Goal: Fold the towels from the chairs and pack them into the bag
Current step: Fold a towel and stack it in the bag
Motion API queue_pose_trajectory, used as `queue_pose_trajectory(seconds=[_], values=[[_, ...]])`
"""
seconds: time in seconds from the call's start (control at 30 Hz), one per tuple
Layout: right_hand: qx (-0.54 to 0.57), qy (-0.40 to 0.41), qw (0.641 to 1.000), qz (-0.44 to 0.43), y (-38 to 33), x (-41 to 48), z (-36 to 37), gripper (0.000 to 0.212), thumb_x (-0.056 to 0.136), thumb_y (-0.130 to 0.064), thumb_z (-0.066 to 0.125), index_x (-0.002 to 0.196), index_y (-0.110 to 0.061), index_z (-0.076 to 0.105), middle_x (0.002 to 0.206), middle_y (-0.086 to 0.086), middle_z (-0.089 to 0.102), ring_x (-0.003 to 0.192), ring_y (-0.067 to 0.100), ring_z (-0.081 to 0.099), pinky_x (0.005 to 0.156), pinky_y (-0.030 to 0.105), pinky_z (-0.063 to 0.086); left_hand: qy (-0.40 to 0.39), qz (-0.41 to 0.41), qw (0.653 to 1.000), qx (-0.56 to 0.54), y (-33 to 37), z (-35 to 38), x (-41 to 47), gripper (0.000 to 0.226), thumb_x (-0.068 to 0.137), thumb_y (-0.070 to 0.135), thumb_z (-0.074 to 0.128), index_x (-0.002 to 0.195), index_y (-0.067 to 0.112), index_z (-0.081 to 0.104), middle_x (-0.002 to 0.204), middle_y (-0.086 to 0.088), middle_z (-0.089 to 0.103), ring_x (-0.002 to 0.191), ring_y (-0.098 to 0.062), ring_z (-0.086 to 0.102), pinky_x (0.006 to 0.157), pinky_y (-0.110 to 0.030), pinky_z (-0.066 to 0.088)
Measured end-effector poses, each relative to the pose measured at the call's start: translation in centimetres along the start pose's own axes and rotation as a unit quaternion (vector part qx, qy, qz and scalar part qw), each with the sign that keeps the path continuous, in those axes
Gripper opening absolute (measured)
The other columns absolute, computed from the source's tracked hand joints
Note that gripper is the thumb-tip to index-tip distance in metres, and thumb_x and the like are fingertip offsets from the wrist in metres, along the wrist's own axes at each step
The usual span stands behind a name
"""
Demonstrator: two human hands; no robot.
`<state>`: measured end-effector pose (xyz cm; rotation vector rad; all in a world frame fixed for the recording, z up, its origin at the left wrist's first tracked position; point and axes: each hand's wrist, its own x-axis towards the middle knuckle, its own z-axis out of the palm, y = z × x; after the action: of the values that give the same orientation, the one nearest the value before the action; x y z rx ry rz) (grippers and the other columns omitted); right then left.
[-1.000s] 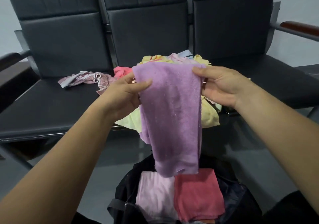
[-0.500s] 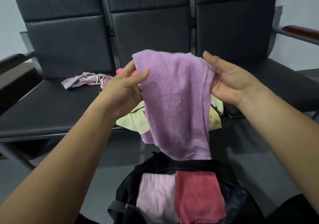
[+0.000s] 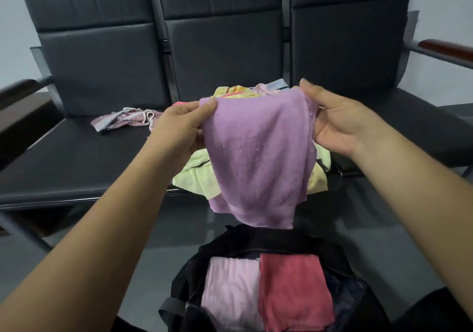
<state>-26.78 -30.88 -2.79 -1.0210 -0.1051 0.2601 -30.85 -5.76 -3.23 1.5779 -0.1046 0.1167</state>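
Where 3 black padded chairs (image 3: 222,50) stand side by side against a pale wall (image 3: 15,24), their seats form 1 long dark surface above a glossy grey floor (image 3: 179,229). A brown wooden armrest (image 3: 448,50) shows at far right. On the left seat lies a crumpled patterned cloth (image 3: 122,121). On the middle seat sits a loose pile of towels (image 3: 197,178), yellow-green in front, with pink, yellow and pale blue pieces behind.

Nearest the camera, a black bag (image 3: 256,239) stands open. Inside it, a folded pale pink towel (image 3: 230,293) lies on the left, touching a folded red towel (image 3: 291,293) on the right.

2 bare forearms reach forward from the bottom corners. Together the hands hold a purple towel (image 3: 258,157) in the air, in front of the pile and above the bag. The left hand (image 3: 176,129) pinches the upper left corner, thumb on the near side, fingers hidden behind the cloth. The right hand (image 3: 337,121) grips the upper right edge, palm toward the camera, thumb on top, fingers curled round the cloth. Between them the towel hangs in a soft drape, its lower edge near the bag's far rim.
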Motion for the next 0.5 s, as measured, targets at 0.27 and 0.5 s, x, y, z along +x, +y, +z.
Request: queue_pose_trajectory(seconds=[0.27,0.5], values=[[-0.135,0.05,0.99,-0.009,0.0,0.7,-1.5,0.028,0.089,0.0,0.07,0.117,0.003,0.07,0.119,0.014,0.074,0.109,0.024,0.073,0.094,0.035,0.059,-0.019,0.044,0.999,-0.009,-0.9,-0.8,0.3,0.019,0.1,0.008,0.058,0.111,0.009,0.074,0.105,-0.01,0.076,0.096,-0.02,0.071,0.081,-0.027,0.058],[-0.099,0.085,0.991,-0.032,0.4,1.1,-1.5,0.024,0.091,-0.005,0.071,0.114,0.001,0.071,0.114,0.012,0.075,0.095,0.02,0.073,0.088,0.035,0.06,0.03,0.074,0.994,0.073,-1.3,0.0,-0.2,0.014,0.099,0.015,0.065,0.1,0.022,0.078,0.093,-0.002,0.079,0.089,-0.016,0.073,0.076,-0.028,0.06]])
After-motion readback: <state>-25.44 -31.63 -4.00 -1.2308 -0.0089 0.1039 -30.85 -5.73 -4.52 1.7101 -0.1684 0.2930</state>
